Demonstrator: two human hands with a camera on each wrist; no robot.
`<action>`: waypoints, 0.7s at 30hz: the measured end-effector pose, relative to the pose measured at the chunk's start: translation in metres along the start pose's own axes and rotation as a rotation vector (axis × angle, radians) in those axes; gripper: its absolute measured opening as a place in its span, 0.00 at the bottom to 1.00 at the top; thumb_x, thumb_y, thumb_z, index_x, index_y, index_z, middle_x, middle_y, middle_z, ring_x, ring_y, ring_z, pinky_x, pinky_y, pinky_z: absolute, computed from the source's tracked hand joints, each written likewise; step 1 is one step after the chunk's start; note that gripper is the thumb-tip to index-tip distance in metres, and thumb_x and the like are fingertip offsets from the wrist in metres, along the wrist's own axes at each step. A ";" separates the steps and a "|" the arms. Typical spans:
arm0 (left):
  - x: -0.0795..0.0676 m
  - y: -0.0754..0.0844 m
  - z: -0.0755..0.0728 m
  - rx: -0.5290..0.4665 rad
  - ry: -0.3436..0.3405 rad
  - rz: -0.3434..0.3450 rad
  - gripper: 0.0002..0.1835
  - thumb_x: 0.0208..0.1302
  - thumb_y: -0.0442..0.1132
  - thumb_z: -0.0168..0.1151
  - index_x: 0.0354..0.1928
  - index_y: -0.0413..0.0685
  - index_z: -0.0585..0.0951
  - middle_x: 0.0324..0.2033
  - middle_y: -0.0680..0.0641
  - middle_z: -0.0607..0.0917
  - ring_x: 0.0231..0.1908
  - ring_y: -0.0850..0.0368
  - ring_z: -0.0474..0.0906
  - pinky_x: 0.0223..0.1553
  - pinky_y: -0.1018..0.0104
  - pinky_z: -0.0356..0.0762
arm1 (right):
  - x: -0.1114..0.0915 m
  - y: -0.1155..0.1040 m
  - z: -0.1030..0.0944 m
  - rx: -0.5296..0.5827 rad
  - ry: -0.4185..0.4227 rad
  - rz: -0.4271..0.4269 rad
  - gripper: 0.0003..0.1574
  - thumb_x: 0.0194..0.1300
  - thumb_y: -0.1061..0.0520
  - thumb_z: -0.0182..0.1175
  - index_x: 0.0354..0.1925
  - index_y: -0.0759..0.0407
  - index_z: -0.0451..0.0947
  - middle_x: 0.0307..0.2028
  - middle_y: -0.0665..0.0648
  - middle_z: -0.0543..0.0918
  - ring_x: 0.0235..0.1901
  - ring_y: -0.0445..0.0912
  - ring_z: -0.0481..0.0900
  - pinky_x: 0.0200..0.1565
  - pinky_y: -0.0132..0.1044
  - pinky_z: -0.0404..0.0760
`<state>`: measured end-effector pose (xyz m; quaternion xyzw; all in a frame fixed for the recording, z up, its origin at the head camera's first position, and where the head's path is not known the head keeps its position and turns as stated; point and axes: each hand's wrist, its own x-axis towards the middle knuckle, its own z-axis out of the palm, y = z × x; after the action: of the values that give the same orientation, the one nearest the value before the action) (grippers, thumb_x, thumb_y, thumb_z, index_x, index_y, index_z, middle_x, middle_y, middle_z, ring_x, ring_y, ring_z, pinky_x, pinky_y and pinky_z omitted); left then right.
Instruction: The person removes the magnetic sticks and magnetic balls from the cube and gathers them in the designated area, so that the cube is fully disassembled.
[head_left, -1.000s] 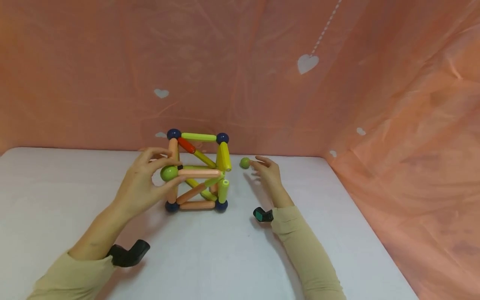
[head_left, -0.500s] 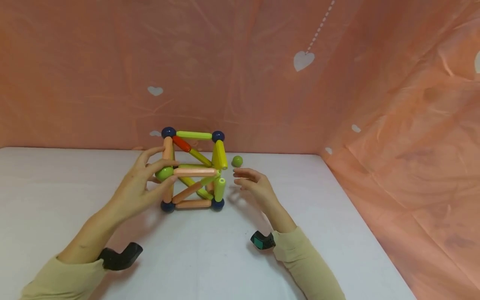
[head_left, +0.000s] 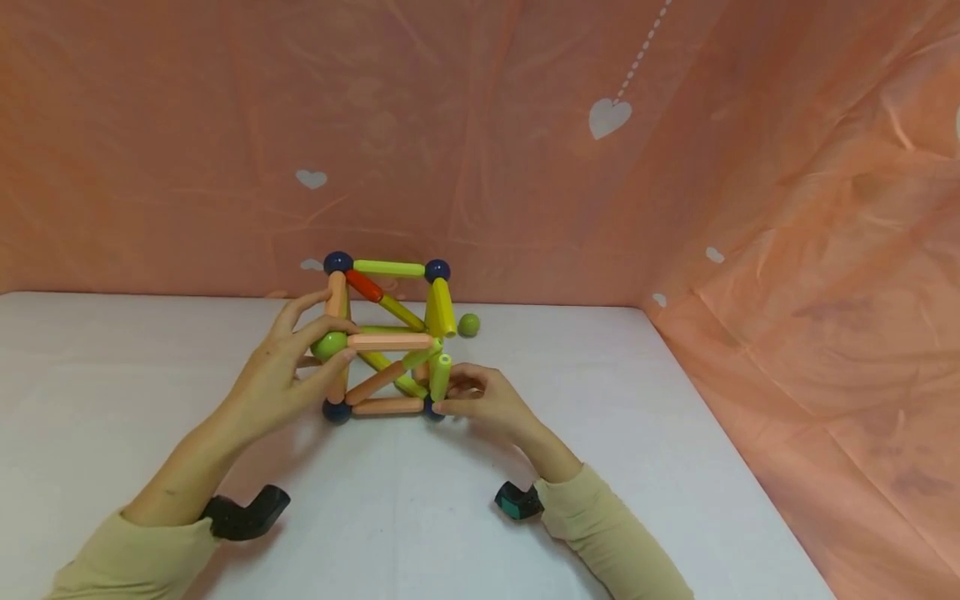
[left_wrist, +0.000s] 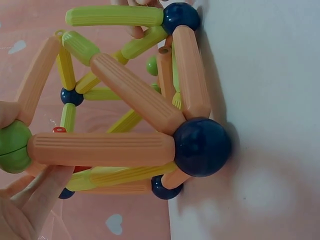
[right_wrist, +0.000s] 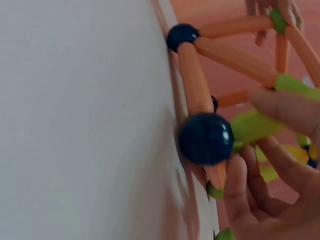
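Note:
A cube-like frame of magnetic rods and balls stands on the white table, with navy balls at several corners. My left hand [head_left: 277, 379] pinches a green ball [head_left: 330, 345] at its upper front left corner, between thumb and fingers. From that ball a peach rod [head_left: 390, 342] runs right to the tip of a slanted peach-and-green bar. At the lower front right corner, my right hand [head_left: 491, 404] grips an upright green rod [right_wrist: 252, 125], whose foot meets a navy ball [right_wrist: 206, 139]. The rod's upper end [head_left: 445, 362] is bare.
A loose green ball [head_left: 468, 325] lies behind my right hand, right of the frame. The white tabletop [head_left: 637, 400] meets a peach curtain [head_left: 525, 167] at the back and on the right side. A black camera sits on each wrist.
My right hand has left the loose green ball, come forward and left, and taken hold of the upright green rod. My left hand keeps its pinch on the green corner ball.

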<state>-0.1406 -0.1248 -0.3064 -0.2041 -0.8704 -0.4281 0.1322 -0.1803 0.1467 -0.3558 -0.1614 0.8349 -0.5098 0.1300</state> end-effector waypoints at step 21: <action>-0.002 -0.002 -0.001 0.020 0.029 -0.022 0.11 0.68 0.41 0.57 0.50 0.48 0.78 0.69 0.36 0.57 0.54 0.29 0.70 0.42 0.34 0.77 | -0.003 0.002 -0.010 -0.144 0.083 -0.055 0.15 0.66 0.58 0.58 0.47 0.66 0.77 0.42 0.62 0.85 0.42 0.50 0.84 0.47 0.38 0.82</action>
<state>-0.1395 -0.1276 -0.3082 -0.1871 -0.8748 -0.4237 0.1420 -0.1819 0.1568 -0.3529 -0.1721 0.8693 -0.4581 0.0694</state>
